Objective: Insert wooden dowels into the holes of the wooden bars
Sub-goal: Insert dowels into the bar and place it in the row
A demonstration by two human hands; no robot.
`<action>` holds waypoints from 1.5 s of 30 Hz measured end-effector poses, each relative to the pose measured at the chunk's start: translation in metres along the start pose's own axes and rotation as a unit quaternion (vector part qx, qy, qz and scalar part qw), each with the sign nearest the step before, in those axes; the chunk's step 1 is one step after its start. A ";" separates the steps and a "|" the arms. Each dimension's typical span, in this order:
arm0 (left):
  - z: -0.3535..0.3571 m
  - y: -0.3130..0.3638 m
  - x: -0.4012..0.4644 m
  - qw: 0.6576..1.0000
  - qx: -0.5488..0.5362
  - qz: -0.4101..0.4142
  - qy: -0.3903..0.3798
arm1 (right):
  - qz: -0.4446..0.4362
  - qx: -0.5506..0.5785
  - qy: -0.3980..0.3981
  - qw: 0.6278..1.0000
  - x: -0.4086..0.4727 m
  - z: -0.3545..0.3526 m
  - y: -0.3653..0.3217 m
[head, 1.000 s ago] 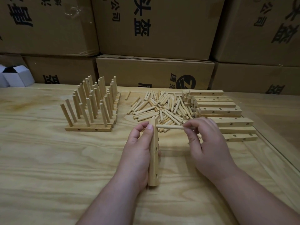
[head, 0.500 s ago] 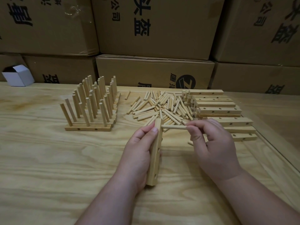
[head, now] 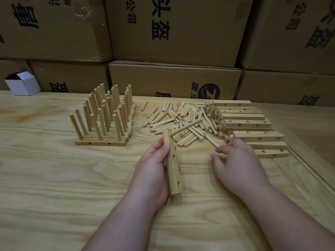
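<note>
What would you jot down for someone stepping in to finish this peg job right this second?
Left hand grips a bar on end; one dowel already sticks out of its top hole, two lower holes show empty.
Right hand is open, holding nothing, reaching at a loose dowel beside the dowel pile.
Finished bars with upright dowels stand at left; unfilled bars are stacked at right.
Left: fill this bar, then the stack.

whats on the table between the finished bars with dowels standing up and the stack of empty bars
In the head view, a loose pile of dowels lies on the table between the finished bars and the stack of empty bars.
</note>
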State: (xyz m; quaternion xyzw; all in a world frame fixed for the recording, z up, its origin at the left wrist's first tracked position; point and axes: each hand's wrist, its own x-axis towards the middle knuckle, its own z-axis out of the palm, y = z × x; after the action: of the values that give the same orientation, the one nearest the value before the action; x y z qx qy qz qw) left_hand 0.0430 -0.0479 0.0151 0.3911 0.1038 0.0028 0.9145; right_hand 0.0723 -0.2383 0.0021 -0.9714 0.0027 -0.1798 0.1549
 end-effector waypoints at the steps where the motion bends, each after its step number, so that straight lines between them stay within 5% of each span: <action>1: 0.001 0.000 0.000 1.000 -0.006 -0.002 0.000 | 0.005 -0.012 -0.011 1.000 -0.001 0.000 0.000; 6: 0.001 -0.003 0.004 1.000 0.004 -0.009 -0.008 | 0.002 0.001 0.007 1.000 0.000 0.000 -0.003; 12: -0.001 -0.004 0.005 0.999 0.020 -0.017 -0.017 | -0.080 0.280 0.159 0.943 -0.009 -0.010 -0.015; 23: 0.000 -0.005 0.005 0.999 0.009 -0.015 -0.027 | -0.068 0.531 0.097 0.839 -0.015 -0.015 -0.026; 31: -0.001 -0.006 0.005 0.999 0.018 -0.010 -0.044 | -0.029 0.571 0.062 0.818 -0.014 -0.015 -0.026; 45: -0.005 -0.008 0.009 0.999 0.018 -0.010 -0.034 | 0.009 0.550 0.015 0.835 -0.012 -0.010 -0.019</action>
State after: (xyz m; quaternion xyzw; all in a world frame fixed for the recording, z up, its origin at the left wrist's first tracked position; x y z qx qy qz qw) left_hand 0.0500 -0.0492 0.0047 0.4060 0.0764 -0.0215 0.9104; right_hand 0.0568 -0.2222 0.0127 -0.7234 -0.0850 -0.1650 0.6650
